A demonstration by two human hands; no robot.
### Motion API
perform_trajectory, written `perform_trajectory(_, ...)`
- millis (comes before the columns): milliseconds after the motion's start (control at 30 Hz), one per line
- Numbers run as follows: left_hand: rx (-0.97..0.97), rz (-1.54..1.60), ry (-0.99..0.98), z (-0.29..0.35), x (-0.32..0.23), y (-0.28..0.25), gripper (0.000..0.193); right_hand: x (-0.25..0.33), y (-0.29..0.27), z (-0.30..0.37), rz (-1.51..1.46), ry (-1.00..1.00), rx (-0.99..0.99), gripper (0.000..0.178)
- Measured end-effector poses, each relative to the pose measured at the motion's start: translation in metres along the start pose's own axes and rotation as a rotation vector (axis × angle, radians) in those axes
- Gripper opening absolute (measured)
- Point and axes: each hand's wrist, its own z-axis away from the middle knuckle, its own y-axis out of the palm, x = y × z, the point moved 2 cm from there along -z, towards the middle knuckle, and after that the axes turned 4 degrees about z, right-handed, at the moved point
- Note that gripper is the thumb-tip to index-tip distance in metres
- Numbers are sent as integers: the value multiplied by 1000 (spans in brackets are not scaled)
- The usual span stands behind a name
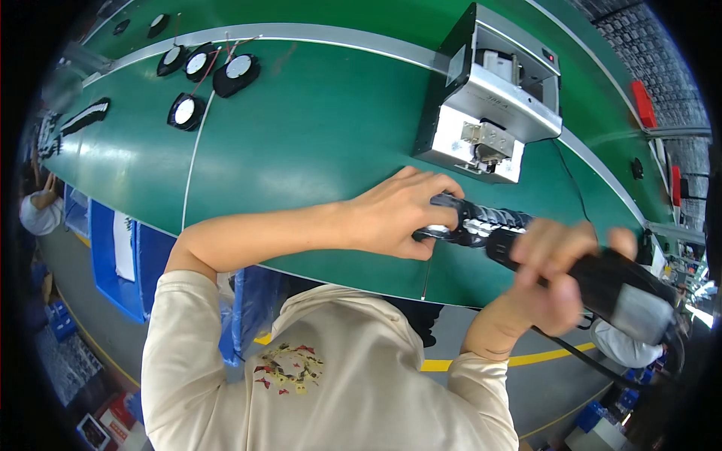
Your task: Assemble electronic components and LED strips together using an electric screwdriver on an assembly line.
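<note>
My left hand (410, 214) is closed around the left end of a long black piece with shiny silvery patches (481, 219), low over the green workbench. In my right hand (553, 270), blurred by motion, is a black corded hand tool (602, 282) with a pale label and a narrower nose. That nose points left and lies right beside the black piece; whether they touch, I cannot tell. Part of the piece's right end is hidden behind my right hand. Its exact kind is unclear.
Beyond my hands stands a silver and black machine (492, 98) with a cable (573, 177). Several small black blower fans (197, 64) with white round centres and red wires lie at the far left, near a black and white strip (86, 116). Blue bins (116, 263) stand beside the bench.
</note>
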Motion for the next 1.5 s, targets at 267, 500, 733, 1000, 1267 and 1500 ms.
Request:
perform_trajectory(267, 377, -137, -186, 10, 0, -108, 48, 35, -24, -1, 47, -201, -42, 74)
perform_trajectory(500, -295, -928, -560, 55, 49, -212, 41, 25, -27, 4, 125, -209, -68, 73)
perform_trajectory(733, -196, -862, -611, 86, 53, -203, 44, 25, -34, 7, 111, -179, -78, 69)
perform_trajectory(1000, -467, -779, -123, 80, 32, -145, 34, 26, -42, 7, 124, -196, -48, 68)
perform_trajectory(1267, -207, -223, -573, 57, 30, -111, 24, 22, -37, 3, 102, -143, -76, 68)
perform_trajectory(1500, -82, -258, -251, 50, 0, -112, 20, 28, -55, 4, 102, -164, -17, 71)
